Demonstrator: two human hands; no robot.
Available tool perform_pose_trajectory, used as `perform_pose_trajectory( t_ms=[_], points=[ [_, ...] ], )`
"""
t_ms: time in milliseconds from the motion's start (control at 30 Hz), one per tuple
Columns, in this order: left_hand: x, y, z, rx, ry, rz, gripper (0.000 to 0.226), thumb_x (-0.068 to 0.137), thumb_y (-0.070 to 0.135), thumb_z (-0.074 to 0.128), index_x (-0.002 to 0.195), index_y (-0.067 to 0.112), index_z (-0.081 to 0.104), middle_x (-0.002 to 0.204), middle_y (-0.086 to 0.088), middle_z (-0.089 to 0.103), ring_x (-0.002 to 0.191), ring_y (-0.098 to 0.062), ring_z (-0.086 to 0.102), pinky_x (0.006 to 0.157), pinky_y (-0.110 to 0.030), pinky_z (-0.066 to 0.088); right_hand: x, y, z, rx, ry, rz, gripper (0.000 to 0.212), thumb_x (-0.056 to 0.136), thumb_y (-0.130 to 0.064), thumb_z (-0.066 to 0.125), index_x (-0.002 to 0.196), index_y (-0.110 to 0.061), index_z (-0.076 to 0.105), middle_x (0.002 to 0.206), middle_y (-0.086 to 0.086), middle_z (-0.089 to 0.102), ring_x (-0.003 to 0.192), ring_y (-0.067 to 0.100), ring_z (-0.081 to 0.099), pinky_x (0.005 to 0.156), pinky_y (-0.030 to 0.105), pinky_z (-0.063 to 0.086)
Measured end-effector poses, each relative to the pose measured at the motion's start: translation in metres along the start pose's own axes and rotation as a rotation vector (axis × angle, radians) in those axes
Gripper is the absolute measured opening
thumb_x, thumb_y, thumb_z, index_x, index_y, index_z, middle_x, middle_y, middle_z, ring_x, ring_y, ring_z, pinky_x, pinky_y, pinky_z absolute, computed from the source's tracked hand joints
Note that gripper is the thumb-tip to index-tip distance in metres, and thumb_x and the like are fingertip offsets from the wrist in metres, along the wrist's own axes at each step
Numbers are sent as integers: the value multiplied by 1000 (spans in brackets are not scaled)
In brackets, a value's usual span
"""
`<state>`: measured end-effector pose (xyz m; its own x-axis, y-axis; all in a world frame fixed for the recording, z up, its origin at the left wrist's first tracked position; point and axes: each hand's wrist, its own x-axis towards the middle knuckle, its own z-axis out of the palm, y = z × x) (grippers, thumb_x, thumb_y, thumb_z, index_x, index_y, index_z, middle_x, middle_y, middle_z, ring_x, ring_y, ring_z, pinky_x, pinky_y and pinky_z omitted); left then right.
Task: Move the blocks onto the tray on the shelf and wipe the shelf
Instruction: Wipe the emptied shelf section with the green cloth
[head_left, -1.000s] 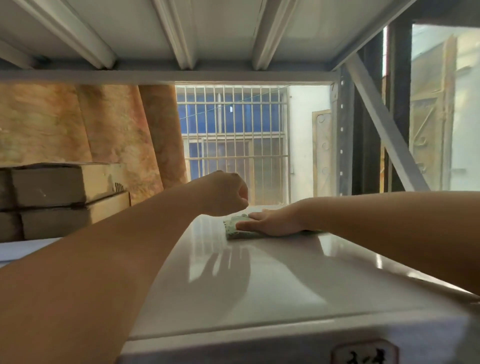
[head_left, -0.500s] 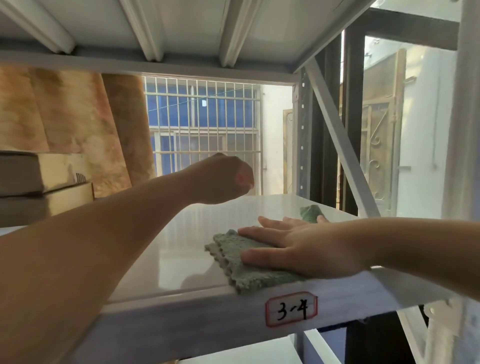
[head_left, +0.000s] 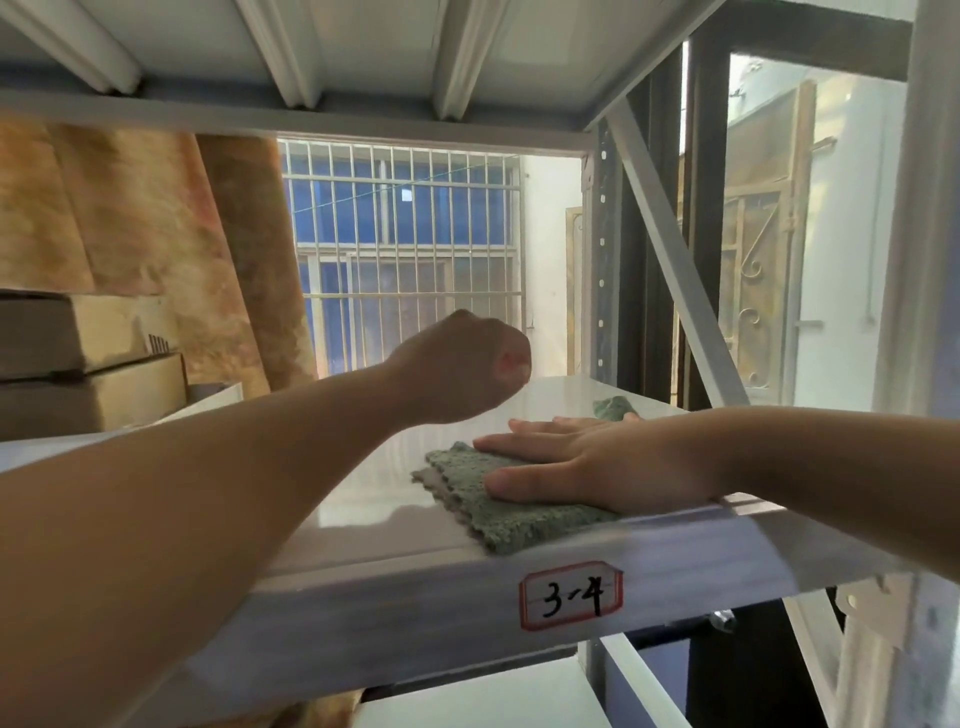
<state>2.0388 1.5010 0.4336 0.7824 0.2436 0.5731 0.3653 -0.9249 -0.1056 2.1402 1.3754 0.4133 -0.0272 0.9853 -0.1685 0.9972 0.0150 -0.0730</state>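
The right hand (head_left: 597, 462) lies flat and open, palm down, on a green cloth (head_left: 498, 499), fingers stretched out and pressing it against the glossy white shelf (head_left: 363, 499) near the front edge. The cloth pokes out ahead of the fingertips and reaches the shelf's front lip; another bit of it shows behind the hand. The left hand (head_left: 462, 366) is curled into a loose fist, raised above the shelf and apart from the cloth, with nothing visible in it. A label (head_left: 570, 595) reading "3-4" is stuck on the shelf's front face just below the cloth. Cardboard boxes (head_left: 78, 364) are stacked at the far left. No blocks or tray appear in view.
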Motion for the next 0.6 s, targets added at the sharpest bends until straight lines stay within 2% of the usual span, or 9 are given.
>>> perform_pose_trajectory(
  t_ms=[67, 167, 233, 333, 400, 533, 600],
  points=[
    [0, 0, 4, -11, -10, -30, 28, 92, 23, 47, 92, 8, 71, 88, -5, 73, 82, -21, 67, 80, -40, 54, 10, 7, -4, 34, 4, 33, 87, 66, -84, 13, 147, -52, 4, 161, -12, 2, 149, 17, 0, 118, 49, -1],
    [-1, -2, 10, -24, -45, -89, 41, 92, 31, 40, 87, 1, 68, 86, -16, 71, 81, -30, 66, 77, -46, 53, 26, 14, -12, 113, -12, 44, 71, 85, -72, 20, 149, -46, 8, 160, -13, 6, 148, 16, 5, 119, 45, 2],
    [-1, -2, 14, -48, -88, -124, 38, 95, 27, 40, 89, 3, 69, 87, -13, 72, 83, -28, 66, 79, -44, 52, 40, 21, -15, 180, -25, 52, 65, 90, -67, 23, 150, -44, 8, 160, -14, 8, 147, 15, 9, 120, 41, 7],
    [1, 0, 16, -33, -129, -121, 28, 96, 12, 40, 101, 11, 68, 97, -1, 73, 87, -18, 66, 82, -32, 52, 66, 30, -16, 187, -22, 85, 70, 88, -71, 23, 150, -44, 4, 160, -11, 10, 146, 15, 13, 119, 41, 12],
    [3, -4, 17, -41, -126, -132, 28, 94, 8, 41, 108, 16, 64, 101, 2, 72, 91, -17, 64, 85, -34, 52, 80, 35, -18, 158, -6, 96, 74, 86, -75, 22, 150, -45, 1, 160, -10, 11, 147, 16, 13, 119, 43, 11],
    [1, -14, 14, 90, -194, -135, 40, 89, 4, 35, 115, 24, 58, 106, 4, 68, 96, -18, 61, 82, -41, 54, 98, 40, -24, 186, -19, 130, 65, 93, -66, 19, 151, -40, 7, 156, -8, 18, 144, 15, 17, 113, 32, 14],
    [-2, -18, 8, 161, -215, -130, 44, 87, 1, 33, 113, 26, 59, 108, 6, 66, 99, -18, 60, 81, -40, 54, 107, 44, -27, 186, -31, 154, 66, 91, -70, 17, 151, -42, 10, 158, -8, 16, 145, 17, 17, 116, 37, 11]
  ],
)
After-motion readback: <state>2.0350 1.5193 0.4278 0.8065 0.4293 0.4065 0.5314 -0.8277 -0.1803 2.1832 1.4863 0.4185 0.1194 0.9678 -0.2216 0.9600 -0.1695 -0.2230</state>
